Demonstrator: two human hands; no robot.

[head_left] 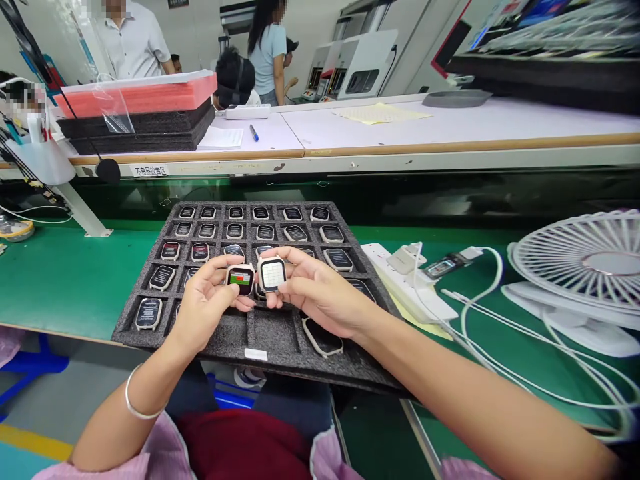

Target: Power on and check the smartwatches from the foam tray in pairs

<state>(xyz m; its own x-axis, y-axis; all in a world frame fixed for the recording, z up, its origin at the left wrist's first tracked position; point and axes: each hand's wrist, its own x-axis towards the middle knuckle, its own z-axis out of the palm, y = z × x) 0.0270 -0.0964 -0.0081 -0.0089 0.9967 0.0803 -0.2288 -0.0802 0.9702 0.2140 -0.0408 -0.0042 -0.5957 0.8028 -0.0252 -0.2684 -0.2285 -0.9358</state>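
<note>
My left hand (205, 303) is closed around a small watch body (241, 279) whose screen shows red and green blocks. My right hand (315, 290) pinches a second watch body (272, 273) with a lit white grid screen. Both are held side by side just above a black foam tray (235, 337). The tray's pockets hold several more watch bodies with dark screens (149, 313). One unlit watch body (323, 338) lies in a near pocket under my right wrist.
A white power strip (400, 283) with plugs and white cables (480, 320) lies right of the tray on the green bench. A white fan (580, 263) sits at far right. Stacked black and pink foam trays (140, 110) rest on the raised shelf behind. People stand beyond.
</note>
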